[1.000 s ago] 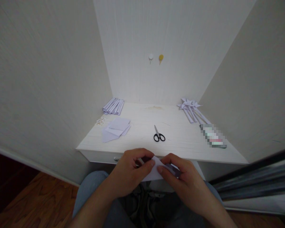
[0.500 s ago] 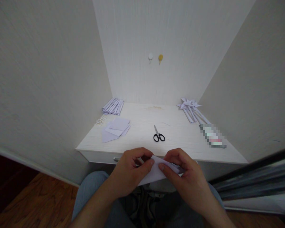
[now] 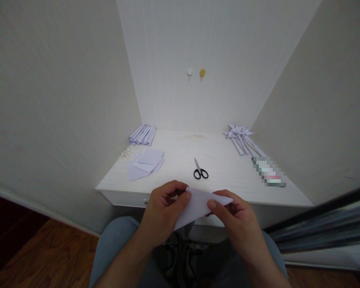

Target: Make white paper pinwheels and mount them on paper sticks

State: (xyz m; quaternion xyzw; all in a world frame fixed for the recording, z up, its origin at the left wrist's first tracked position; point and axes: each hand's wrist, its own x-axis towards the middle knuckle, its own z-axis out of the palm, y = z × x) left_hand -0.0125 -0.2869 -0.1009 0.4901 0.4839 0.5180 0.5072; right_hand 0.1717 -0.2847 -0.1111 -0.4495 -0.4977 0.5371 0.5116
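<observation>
My left hand [image 3: 162, 210] and right hand [image 3: 234, 214] each pinch the folded white paper [image 3: 198, 203] between thumb and fingers.

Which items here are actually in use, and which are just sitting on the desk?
In use: folded paper piece, pinched by left hand and right hand.

Lying about: scissors, flat paper sheets, folded strips, paper stars on sticks, small beads, blurred package.

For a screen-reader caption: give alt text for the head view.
Left hand and right hand pinch a folded white paper above the lap, before a white desk holding scissors and paper pieces.
</observation>
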